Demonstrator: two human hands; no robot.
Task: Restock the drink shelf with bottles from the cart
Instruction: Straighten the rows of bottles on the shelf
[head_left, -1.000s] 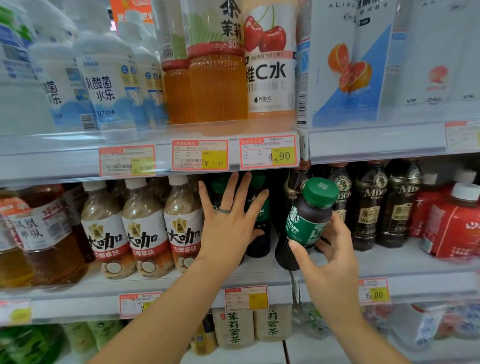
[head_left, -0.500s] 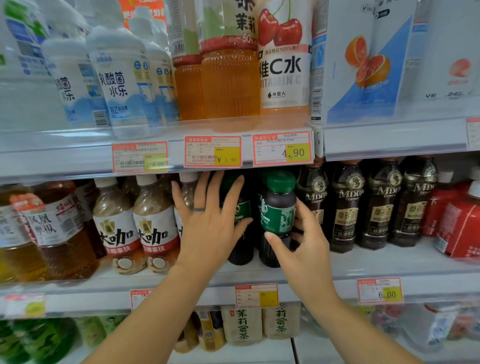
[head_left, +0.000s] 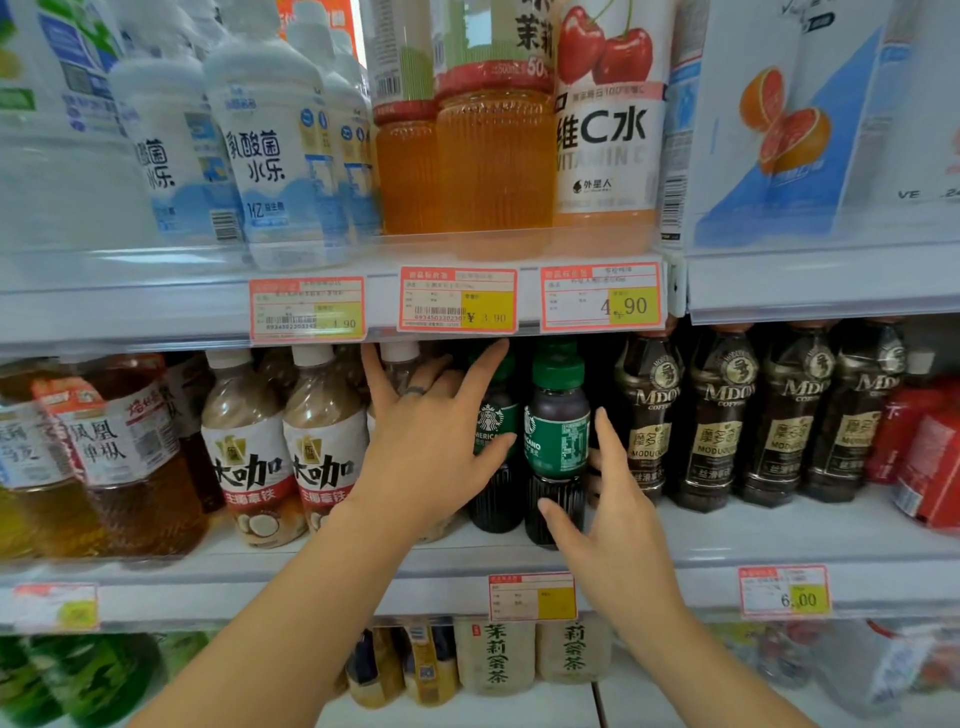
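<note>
Tiered white shelving edged with red-and-yellow price tags, evenly lit.

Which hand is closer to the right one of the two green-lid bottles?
Right. The right hand touches that green-lid bottle, thumb on its base, fingers at its right side. The left hand lies over the neighbouring bottle, to its left.

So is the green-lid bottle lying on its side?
No, the green-lid bottle stands upright on the shelf beside another one like it.
</note>
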